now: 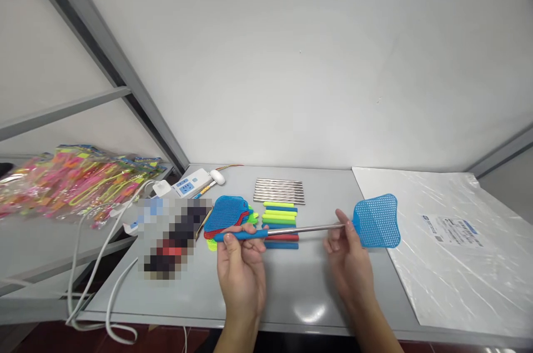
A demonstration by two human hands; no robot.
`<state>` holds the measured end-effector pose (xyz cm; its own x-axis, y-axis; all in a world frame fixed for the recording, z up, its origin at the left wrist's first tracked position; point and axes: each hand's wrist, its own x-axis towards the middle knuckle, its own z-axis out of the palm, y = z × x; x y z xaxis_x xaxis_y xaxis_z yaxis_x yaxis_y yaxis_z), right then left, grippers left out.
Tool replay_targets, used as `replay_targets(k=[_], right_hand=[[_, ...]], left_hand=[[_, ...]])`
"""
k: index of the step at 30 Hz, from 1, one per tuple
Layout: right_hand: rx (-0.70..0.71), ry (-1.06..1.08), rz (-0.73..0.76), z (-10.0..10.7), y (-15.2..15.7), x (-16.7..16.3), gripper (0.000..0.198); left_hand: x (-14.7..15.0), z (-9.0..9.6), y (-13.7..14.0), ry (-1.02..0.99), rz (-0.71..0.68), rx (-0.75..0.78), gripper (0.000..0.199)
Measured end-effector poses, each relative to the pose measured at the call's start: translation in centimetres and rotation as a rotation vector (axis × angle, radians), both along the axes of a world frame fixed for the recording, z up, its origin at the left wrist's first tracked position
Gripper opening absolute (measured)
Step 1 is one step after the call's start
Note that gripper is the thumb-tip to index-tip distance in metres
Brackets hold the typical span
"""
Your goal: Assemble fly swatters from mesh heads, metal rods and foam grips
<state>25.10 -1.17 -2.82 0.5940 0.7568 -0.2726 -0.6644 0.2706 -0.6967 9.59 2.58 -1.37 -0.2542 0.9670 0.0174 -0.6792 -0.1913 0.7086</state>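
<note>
The left hand (241, 275) closes its thumb and fingers on the blue handle (245, 235) of a swatter (308, 228), held nearly level above the table (200, 297), while the right hand (352, 258) grips its shaft (291, 230) just beside the mesh head (377, 221). On the table lie stacked heads (225, 213), coloured tubes (278, 213) and, farther back, metal rods (278, 191).

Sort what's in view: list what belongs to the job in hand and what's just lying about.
Seemingly part of the job:
- swatter, being held
- loose heads
- metal rods
- coloured grips

Apparently just lying about:
- power strip
- white sheet
- colourful bags
</note>
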Motion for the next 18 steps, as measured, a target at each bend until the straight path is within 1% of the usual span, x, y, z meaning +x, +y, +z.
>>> replay_targets(k=[1, 3, 6, 8, 14, 18], right_hand=[[-0.004, 0.036, -0.003, -0.1, -0.2, 0.6, 0.035], [-0.028, 0.068, -0.079, -0.5, -0.5, 1.8, 0.033], [-0.108, -0.028, -0.217, -0.7, -0.9, 2.8, 0.029], [-0.168, -0.122, -0.230, -0.5, -1.0, 2.9, 0.028], [-0.261, -0.303, -0.307, 0.7, -1.3, 1.0, 0.032], [-0.282, -0.260, -0.227, 0.9, -1.3, -1.3, 0.035]], left_hand=[[-0.5, 0.0, 0.3, -0.015, 0.013, -0.009, 0.021], [-1.5, -0.2, 0.9, -0.045, 0.049, -0.018, 0.019], [-2.0, -0.7, 1.5, -0.063, 0.054, -0.033, 0.018], [-1.6, -0.9, 1.5, -0.078, 0.046, -0.047, 0.018], [0.6, -0.9, 0.6, -0.081, -0.003, -0.077, 0.020], [2.2, -0.4, -0.4, -0.049, -0.058, -0.066, 0.021]])
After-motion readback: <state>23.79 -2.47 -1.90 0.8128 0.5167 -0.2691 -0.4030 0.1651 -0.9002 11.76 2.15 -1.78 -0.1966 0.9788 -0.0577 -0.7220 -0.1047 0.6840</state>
